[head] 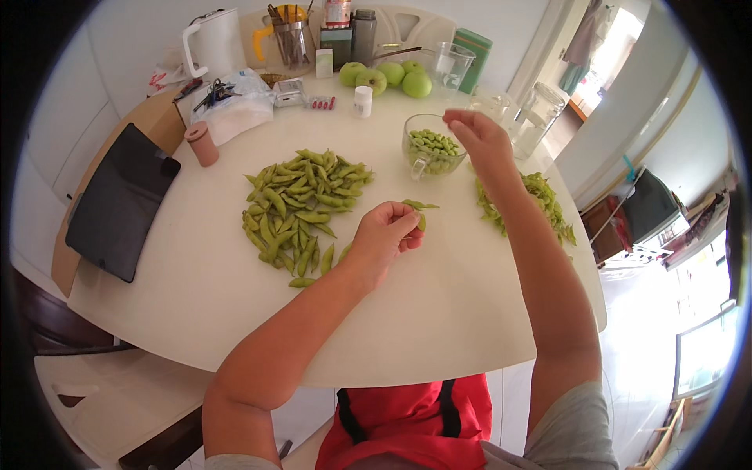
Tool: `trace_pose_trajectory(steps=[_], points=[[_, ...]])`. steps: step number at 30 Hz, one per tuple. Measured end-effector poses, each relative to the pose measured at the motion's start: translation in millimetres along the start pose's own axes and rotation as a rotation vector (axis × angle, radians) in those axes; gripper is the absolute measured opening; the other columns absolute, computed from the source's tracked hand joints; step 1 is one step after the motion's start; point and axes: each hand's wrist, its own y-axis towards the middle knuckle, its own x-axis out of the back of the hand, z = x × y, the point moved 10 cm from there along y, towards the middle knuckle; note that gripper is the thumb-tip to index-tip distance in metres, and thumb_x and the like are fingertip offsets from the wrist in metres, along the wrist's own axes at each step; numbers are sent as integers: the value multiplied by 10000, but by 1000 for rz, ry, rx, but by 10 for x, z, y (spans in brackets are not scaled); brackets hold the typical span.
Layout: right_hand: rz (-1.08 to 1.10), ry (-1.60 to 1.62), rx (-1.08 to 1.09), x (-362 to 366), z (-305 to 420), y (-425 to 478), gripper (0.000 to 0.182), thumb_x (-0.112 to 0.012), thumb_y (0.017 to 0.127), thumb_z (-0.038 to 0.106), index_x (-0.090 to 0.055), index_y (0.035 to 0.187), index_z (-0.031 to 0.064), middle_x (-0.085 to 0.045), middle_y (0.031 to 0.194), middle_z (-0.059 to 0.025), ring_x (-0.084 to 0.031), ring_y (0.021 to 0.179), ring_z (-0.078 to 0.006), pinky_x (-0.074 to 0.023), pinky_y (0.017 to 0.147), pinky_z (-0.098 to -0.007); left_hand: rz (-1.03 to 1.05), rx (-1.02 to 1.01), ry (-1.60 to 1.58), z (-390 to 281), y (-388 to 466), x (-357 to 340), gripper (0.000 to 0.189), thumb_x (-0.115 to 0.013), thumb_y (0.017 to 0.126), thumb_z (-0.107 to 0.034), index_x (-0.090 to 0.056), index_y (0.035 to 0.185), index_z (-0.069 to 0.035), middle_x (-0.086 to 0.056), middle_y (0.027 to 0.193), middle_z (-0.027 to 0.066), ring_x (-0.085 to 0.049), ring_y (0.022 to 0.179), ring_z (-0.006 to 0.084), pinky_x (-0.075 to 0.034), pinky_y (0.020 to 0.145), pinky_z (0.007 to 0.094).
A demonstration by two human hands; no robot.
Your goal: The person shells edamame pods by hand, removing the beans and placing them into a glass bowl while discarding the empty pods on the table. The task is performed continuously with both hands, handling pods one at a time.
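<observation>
My left hand (392,231) pinches a green edamame pod (422,222) between thumb and fingers, near the middle of the table. Just beyond its fingertips lies another pod (420,205). To the left spreads a pile of unshelled edamame pods (299,200). My right hand (479,132) is raised over the right rim of a clear glass cup (418,167) with a handle. Shelled green beans (433,144) partly fill the cup. Whether the right fingers hold anything cannot be told. A heap of empty-looking pods (537,197) sits at the right, partly hidden by my right forearm.
A black tablet (123,202) leans at the left beside a pink canister (201,144). Along the back stand a white kettle (218,44), green apples (371,81), a white bottle (363,102) and a clear plastic beaker (452,66). A glass jar (536,120) stands at the right.
</observation>
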Motion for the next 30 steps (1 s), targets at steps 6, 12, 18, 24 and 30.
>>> trace_pose_trajectory(steps=[6,12,18,24,30], points=[[256,-133,217,-378,0,-842,256,-625,798,122,-603,1025,8,-632,894,-62,-579,813,-128,-461,741,-256,37,-22,20,-35,-53,-70,72,-535,866,-125,-516,889,-59,-565,867,25,-550,804,116,-458,761,258],[220,-6,-4,-338,-416,-901,200,-571,836,99,-602,1003,-6,-631,867,-59,-575,762,-112,-472,711,-253,16,-27,130,-29,-28,-89,49,-522,858,-106,-509,871,-60,-566,895,32,-554,820,121,-457,767,263],[249,370,-269,-376,-604,-937,209,-540,868,136,-583,984,-33,-610,847,-69,-570,765,-114,-476,709,-244,86,2,119,-5,-26,-103,21,-494,830,-73,-495,810,-70,-556,860,38,-553,806,130,-472,736,265],[222,746,-513,-399,-818,-1012,221,-538,871,158,-564,988,-28,-582,853,-61,-555,788,-115,-472,719,-239,144,32,61,-6,-20,-100,26,-470,811,-89,-490,803,-75,-557,844,42,-550,769,129,-474,714,265],[132,656,-427,-249,-811,-943,192,-537,875,160,-566,960,-10,-584,842,-53,-558,774,-105,-475,717,-235,116,44,105,0,-30,-131,74,-481,870,-139,-492,834,-75,-556,842,34,-550,755,117,-462,665,243]])
